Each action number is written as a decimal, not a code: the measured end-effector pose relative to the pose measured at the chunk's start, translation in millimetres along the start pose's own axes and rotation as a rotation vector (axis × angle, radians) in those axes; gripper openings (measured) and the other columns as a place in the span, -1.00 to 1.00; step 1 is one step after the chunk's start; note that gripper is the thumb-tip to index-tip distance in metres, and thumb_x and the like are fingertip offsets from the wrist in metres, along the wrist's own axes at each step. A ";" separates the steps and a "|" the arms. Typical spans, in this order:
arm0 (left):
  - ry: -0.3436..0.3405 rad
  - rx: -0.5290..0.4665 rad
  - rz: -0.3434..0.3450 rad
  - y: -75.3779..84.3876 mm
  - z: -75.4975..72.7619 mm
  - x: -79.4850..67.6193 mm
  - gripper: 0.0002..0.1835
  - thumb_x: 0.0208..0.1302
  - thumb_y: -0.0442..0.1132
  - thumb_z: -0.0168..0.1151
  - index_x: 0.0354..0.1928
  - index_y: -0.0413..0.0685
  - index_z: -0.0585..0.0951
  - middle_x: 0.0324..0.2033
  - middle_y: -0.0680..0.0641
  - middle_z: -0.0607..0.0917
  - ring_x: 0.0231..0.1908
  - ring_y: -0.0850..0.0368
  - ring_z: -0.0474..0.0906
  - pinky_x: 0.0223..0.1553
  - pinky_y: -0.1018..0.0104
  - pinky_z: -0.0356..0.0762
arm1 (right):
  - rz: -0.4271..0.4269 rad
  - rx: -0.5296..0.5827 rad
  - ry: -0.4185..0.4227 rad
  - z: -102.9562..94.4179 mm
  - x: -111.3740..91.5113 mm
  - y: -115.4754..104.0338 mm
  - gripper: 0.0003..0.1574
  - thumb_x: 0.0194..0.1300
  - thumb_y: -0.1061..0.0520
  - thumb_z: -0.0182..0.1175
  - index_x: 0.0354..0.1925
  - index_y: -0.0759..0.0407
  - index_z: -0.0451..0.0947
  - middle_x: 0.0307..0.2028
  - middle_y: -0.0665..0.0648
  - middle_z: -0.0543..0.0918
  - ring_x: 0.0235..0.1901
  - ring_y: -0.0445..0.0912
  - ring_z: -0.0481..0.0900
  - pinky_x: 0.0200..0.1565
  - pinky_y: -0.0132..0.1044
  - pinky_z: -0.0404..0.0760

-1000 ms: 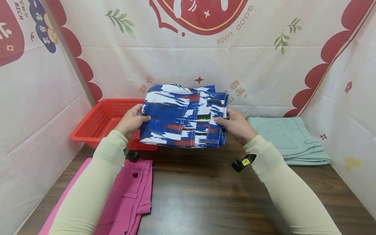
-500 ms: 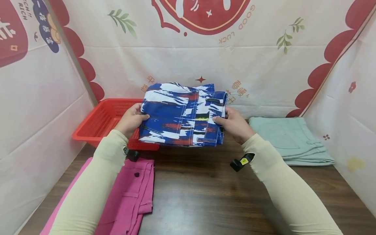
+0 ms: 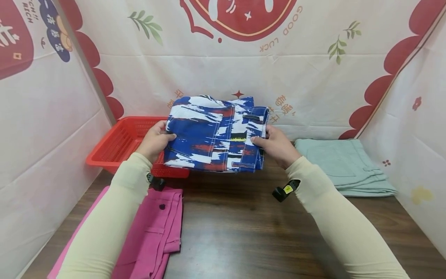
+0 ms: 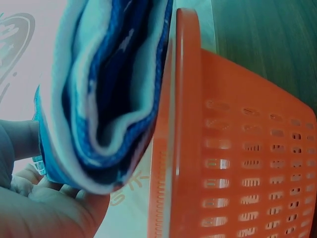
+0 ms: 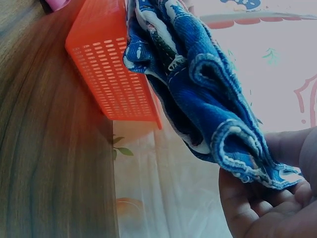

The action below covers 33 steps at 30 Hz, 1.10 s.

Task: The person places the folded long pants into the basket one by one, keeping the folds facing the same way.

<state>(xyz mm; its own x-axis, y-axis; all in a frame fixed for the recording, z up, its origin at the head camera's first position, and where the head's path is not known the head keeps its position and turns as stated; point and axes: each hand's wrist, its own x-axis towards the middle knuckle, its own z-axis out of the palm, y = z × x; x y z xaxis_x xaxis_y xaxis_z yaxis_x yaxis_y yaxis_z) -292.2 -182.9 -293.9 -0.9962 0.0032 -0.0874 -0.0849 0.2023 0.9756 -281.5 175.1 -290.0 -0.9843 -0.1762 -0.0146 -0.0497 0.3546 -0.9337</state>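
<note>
Folded blue, white and red patterned denim pants [image 3: 202,135] are held up above the table between both hands. My left hand [image 3: 155,141] grips their left edge, thumb on top and fingers underneath. On the opposite side, my right hand [image 3: 277,145] pinches the waistband end, its thumb lying across the front. The left wrist view shows the thick rolled layers of the pants [image 4: 111,144] over my left fingers. In the right wrist view, the stacked edges of the pants [image 5: 208,99] rest between right thumb and fingers.
A red perforated basket [image 3: 104,157] stands at the back left, partly behind the pants. Folded pink pants [image 3: 150,236] lie at the front left under the left forearm. Folded pale green pants [image 3: 334,162] lie at the right. Printed cloth walls [image 3: 223,73] enclose the wooden table [image 3: 237,232].
Both hands have raised the patterned pants slightly and shifted them a little to the left. The grip of each hand looks the same. The basket and the other pants stay in place.
</note>
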 end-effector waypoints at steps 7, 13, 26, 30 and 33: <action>0.000 0.006 0.000 2.5 -2.0 0.8 -0.47 0.49 -0.29 0.07 0.42 -0.04 0.24 0.22 -0.24 0.48 0.13 -0.21 0.51 0.16 -0.14 0.47 | -0.004 0.011 0.008 1.0 0.4 -3.0 -0.35 0.48 0.07 0.14 0.42 0.19 0.22 0.18 0.21 0.55 0.05 0.07 0.62 0.09 0.01 0.58; 0.020 0.012 0.007 2.7 -4.0 1.6 -0.49 0.48 -0.30 0.07 0.41 -0.05 0.25 0.21 -0.24 0.49 0.13 -0.21 0.51 0.17 -0.14 0.46 | -0.005 0.012 0.007 3.3 1.1 -6.9 -0.35 0.48 0.08 0.14 0.42 0.21 0.23 0.18 0.23 0.55 0.06 0.06 0.61 0.09 -0.03 0.59; 0.035 0.028 0.010 6.3 -13.2 -0.9 -0.48 0.48 -0.29 0.08 0.42 -0.05 0.26 0.22 -0.23 0.49 0.14 -0.19 0.50 0.19 -0.11 0.45 | -0.008 0.023 0.007 10.3 6.2 -10.4 -0.41 0.47 0.10 0.15 0.37 0.22 0.29 0.14 0.22 0.58 0.02 0.04 0.64 0.08 -0.04 0.59; 0.032 0.034 0.015 7.7 -16.8 -2.9 -0.44 0.49 -0.28 0.07 0.46 -0.03 0.22 0.23 -0.24 0.48 0.15 -0.21 0.50 0.19 -0.13 0.44 | -0.004 0.020 0.008 13.2 8.0 -11.2 -0.40 0.47 0.08 0.15 0.37 0.21 0.29 0.14 0.21 0.59 0.01 0.04 0.64 0.07 -0.04 0.60; 0.034 0.037 0.019 8.2 -16.3 -5.0 -0.44 0.49 -0.27 0.07 0.46 -0.03 0.21 0.24 -0.24 0.46 0.16 -0.22 0.48 0.20 -0.15 0.43 | -0.007 0.016 -0.001 13.0 9.9 -9.6 -0.40 0.47 0.08 0.15 0.37 0.22 0.29 0.13 0.22 0.59 0.00 0.05 0.65 0.05 -0.04 0.62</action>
<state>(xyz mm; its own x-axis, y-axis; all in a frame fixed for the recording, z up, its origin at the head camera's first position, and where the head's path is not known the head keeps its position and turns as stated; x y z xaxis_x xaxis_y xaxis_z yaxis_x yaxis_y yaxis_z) -288.2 -197.2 -282.2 -0.9978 -0.0259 -0.0617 -0.0661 0.2387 0.9688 -288.6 158.0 -285.8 -0.9837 -0.1796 -0.0079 -0.0542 0.3381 -0.9395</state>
